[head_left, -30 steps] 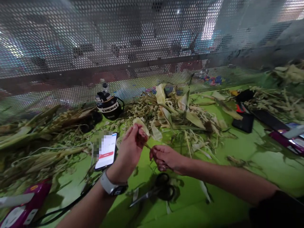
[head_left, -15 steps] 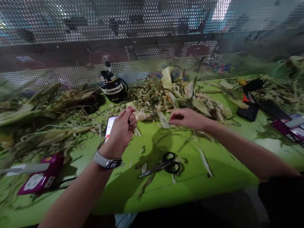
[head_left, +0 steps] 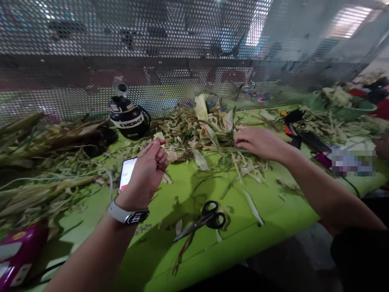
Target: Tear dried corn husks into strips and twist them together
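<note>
The left hand [head_left: 150,162] is raised just above the green counter [head_left: 273,211], its fingers curled in and the thumb pressed against the forefinger. Whether anything is pinched between them is too small to tell. A pale-strapped watch [head_left: 129,215] sits on that wrist. Just beyond the hand, a phone [head_left: 127,172] lies face up with its screen lit. The right hand [head_left: 258,142] lies palm down on the heap of dried corn husks [head_left: 206,134] at the middle of the counter. Its fingers are loosely spread and touch the leaves without closing round any. The heap runs back to the perforated metal screen [head_left: 182,48]. Black-handled scissors [head_left: 206,219] lie shut on the counter nearer the person, between the two arms and apart from both hands. A black bottle [head_left: 127,117] stands upright by the screen, left of the heap.
</note>
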